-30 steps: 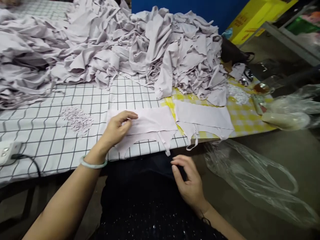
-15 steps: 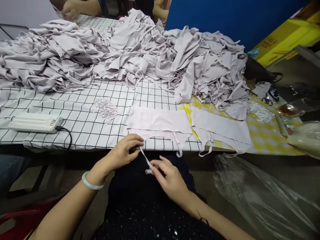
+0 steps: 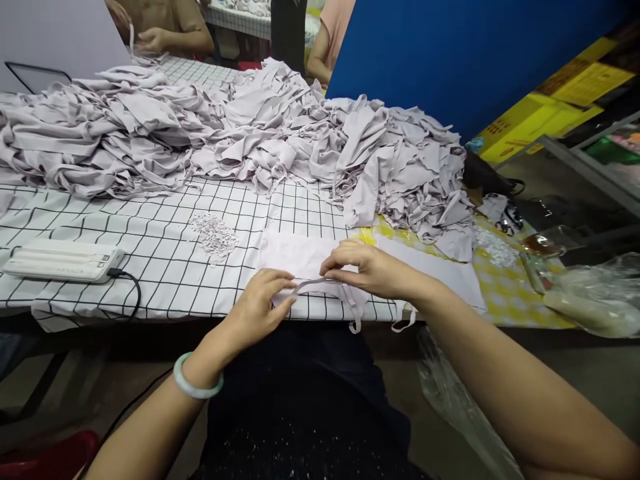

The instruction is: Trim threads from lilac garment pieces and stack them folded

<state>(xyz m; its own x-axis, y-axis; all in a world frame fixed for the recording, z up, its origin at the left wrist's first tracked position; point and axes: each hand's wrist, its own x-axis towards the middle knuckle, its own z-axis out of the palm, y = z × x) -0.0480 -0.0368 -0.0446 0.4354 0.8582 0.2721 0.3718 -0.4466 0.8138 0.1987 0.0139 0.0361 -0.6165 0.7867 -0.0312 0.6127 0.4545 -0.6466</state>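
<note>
A pale lilac garment piece (image 3: pixel 295 252) with thin straps lies flat at the table's front edge. My left hand (image 3: pixel 263 303) is at its near left corner, thumb and fingers closed on one end of a narrow strap (image 3: pixel 311 283). The other end is pinched by my right hand (image 3: pixel 357 267), which lies over the garment and hides part of it. Between the hands the strap runs sideways in a slight curve. A second strap (image 3: pixel 356 319) hangs over the edge. To the right, partly behind my right forearm, lies another similar garment piece (image 3: pixel 435 263).
A large heap of lilac fabric pieces (image 3: pixel 240 133) spans the back of the checked table (image 3: pixel 165 233). Small fabric scraps (image 3: pixel 215 237) lie at left-centre, near a white power bank (image 3: pixel 63 261) with a cable. Plastic bags (image 3: pixel 595 300) lie right. Other people's hands (image 3: pixel 155 40) show across the table.
My right hand has moved up and forward from below the table edge to above the garment, carrying the strap end. The left hand stays near the garment's corner. The view has tilted up slightly.
</note>
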